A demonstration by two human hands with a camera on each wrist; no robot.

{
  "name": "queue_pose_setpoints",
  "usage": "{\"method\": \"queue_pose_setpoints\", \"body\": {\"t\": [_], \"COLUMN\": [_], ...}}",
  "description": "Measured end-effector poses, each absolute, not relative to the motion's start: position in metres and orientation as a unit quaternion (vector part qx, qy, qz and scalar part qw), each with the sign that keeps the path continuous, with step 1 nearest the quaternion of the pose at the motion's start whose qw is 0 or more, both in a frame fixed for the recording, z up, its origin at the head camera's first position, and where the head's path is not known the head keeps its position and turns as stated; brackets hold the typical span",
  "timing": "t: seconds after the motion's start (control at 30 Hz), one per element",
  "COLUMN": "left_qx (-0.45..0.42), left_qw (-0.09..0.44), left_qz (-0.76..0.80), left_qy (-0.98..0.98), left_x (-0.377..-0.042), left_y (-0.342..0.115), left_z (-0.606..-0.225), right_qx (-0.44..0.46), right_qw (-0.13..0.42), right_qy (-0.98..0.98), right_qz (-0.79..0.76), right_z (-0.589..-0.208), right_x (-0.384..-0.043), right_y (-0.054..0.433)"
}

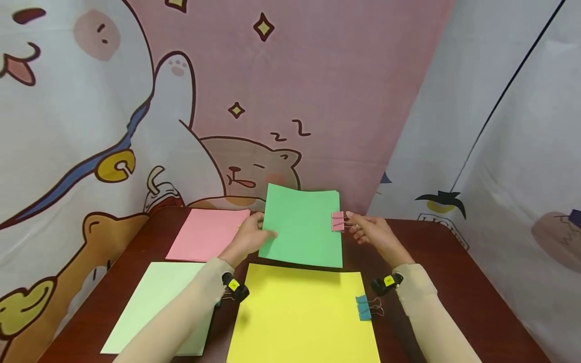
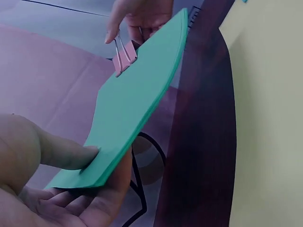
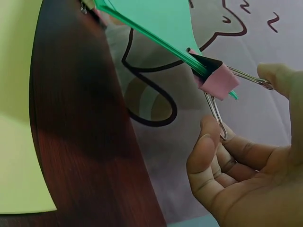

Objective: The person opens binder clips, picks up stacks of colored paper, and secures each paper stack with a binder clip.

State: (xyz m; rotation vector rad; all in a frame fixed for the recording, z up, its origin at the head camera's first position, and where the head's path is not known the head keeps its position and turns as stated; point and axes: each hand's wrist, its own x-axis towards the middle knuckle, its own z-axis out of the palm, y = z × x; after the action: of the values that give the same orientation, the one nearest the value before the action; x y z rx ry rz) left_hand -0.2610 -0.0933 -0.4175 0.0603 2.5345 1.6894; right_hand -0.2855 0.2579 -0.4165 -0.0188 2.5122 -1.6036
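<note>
A stack of green paper [image 1: 301, 224] is held up off the table between both hands. My left hand [image 1: 247, 237] grips its left edge, thumb on the front face and fingers behind, as the left wrist view shows. At the opposite edge sits a pink binder clip [image 3: 221, 81] with the sheets between its jaws. My right hand [image 1: 374, 234] pinches the clip's two wire handles, thumb on one and fingers on the other. In the right wrist view the handles stand spread apart. The layered sheet edges show beside the clip.
Yellow paper [image 1: 301, 315] lies in front, a blue binder clip [image 1: 363, 307] on its right edge. Pink paper [image 1: 206, 234] is at the back left, and pale green paper [image 1: 152, 302] lies nearer, partly under the left forearm. A patterned cloth [image 1: 345, 101] hangs behind the dark table [image 1: 454, 292].
</note>
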Motion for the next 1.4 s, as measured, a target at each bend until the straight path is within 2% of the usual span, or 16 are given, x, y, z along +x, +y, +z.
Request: {"method": "queue_pose_setpoints", "body": {"t": [0.3, 0.6, 1.0, 1.4], "left_qx": [0.026, 0.019, 0.009, 0.01], "left_qw": [0.081, 0.092, 0.116, 0.107], "left_qz": [0.505, 0.454, 0.45, 0.405], "left_qy": [0.859, 0.886, 0.885, 0.908], "left_x": [-0.279, -0.295, -0.305, -0.318], "left_y": [-0.094, -0.09, -0.083, -0.079], "left_z": [-0.42, -0.433, -0.454, -0.474], "right_qx": [0.0, 0.023, 0.057, 0.057], "right_qw": [0.112, 0.133, 0.133, 0.132], "right_qy": [0.861, 0.867, 0.874, 0.887], "right_qz": [-0.495, -0.48, -0.463, -0.438], "right_z": [-0.423, -0.439, -0.459, -0.466], "right_x": [-0.302, -0.32, -0.335, -0.337], "right_y": [0.261, 0.259, 0.258, 0.256]}}
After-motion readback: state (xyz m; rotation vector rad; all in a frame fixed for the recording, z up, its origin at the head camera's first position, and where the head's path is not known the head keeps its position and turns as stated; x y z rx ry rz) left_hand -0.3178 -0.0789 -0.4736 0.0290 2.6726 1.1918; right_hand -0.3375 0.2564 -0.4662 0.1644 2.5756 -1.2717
